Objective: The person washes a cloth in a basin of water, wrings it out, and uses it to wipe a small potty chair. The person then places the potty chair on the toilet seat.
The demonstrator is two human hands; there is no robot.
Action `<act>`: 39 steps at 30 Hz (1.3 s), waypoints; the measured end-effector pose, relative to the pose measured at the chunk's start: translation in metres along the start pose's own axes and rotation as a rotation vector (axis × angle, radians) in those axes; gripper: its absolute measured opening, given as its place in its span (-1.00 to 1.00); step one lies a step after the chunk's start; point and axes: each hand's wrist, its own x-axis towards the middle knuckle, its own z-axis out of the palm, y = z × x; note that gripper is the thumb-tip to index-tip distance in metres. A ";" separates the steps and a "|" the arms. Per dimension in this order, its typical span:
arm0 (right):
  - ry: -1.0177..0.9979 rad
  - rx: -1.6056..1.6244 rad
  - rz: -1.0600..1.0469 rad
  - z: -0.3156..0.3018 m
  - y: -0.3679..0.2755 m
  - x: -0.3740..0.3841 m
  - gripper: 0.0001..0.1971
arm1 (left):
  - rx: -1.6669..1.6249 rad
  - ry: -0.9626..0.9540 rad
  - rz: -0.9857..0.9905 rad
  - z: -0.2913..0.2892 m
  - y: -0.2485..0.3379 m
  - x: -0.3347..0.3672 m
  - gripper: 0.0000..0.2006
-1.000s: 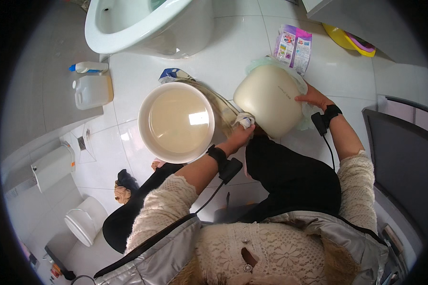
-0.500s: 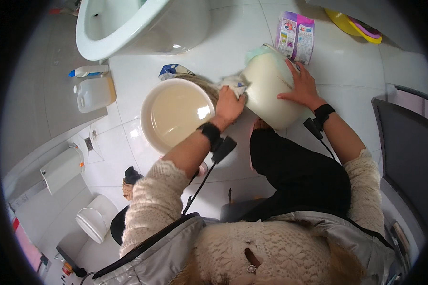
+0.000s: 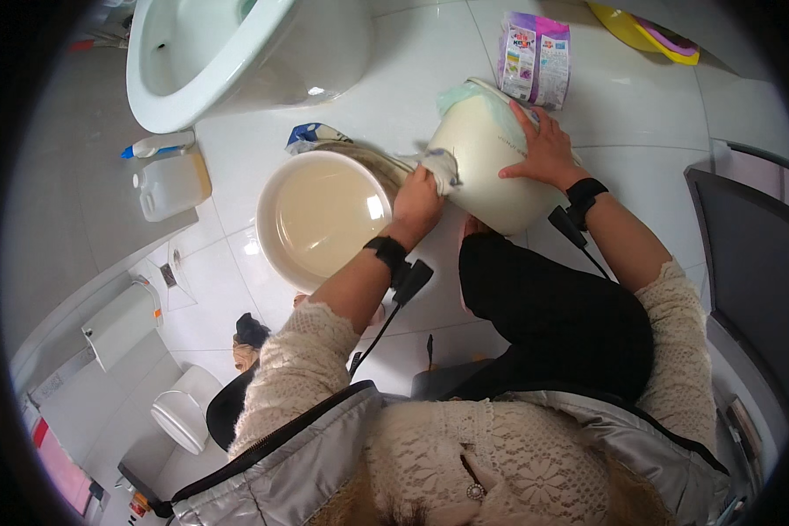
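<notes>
A cream-coloured bin [image 3: 472,167] lies tilted on the tiled floor, with a pale green lining that looks like plastic [image 3: 458,95] showing at its far end. Bunched in my left hand [image 3: 418,206] is a whitish cloth [image 3: 442,167] with blue marks, closed in the fingers against the bin's left side. On the bin's upper right, my right hand [image 3: 543,151] rests with fingers spread, steadying contact along its surface. Left of the bin stands a round white basin [image 3: 266,219] of cloudy water. Behind the basin lies a crumpled patterned cloth [image 3: 320,134], partly hidden by it.
A white toilet [image 3: 237,96] stands at the far left. Beside it are a jug [image 3: 171,186] and a white bottle with a blue cap [image 3: 159,145]. A purple-and-white packet [image 3: 535,61] lies beyond the bin. At the lower left stands a small white bin [image 3: 181,419].
My left hand and the cloth have shifted slightly on the bin's side. My right hand stays spread on the bin. The whole view has moved a little.
</notes>
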 end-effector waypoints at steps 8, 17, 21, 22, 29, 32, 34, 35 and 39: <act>-0.021 0.007 0.010 -0.001 0.000 -0.002 0.25 | -0.011 -0.078 -0.136 -0.014 0.000 0.058 -0.65; -0.020 -0.049 -0.083 0.000 -0.003 0.003 0.29 | -0.057 0.018 -0.007 0.008 -0.019 -0.001 -0.62; -0.042 -0.071 -0.082 0.001 -0.005 0.005 0.30 | -0.004 -0.017 0.082 0.007 -0.020 -0.003 -0.55; -0.041 -0.075 -0.084 0.001 -0.005 0.006 0.31 | 0.006 -0.031 0.047 0.005 -0.018 0.004 -0.55; -0.030 -0.077 -0.067 -0.001 -0.007 0.005 0.32 | -0.031 0.021 -0.034 -0.006 -0.007 0.058 -0.69; -0.043 -0.073 -0.049 -0.004 -0.011 0.005 0.32 | -0.002 0.041 -0.007 -0.001 -0.012 0.033 -0.69; -0.076 -0.075 -0.021 -0.006 -0.012 0.005 0.31 | 0.042 0.058 0.023 0.007 -0.013 0.005 -0.70; -0.074 -0.060 -0.021 -0.006 -0.013 0.006 0.32 | 0.067 0.032 0.027 0.010 -0.013 -0.006 -0.71; -0.069 -0.053 -0.020 -0.005 -0.013 0.006 0.32 | 0.135 0.008 0.038 0.015 -0.007 -0.032 -0.77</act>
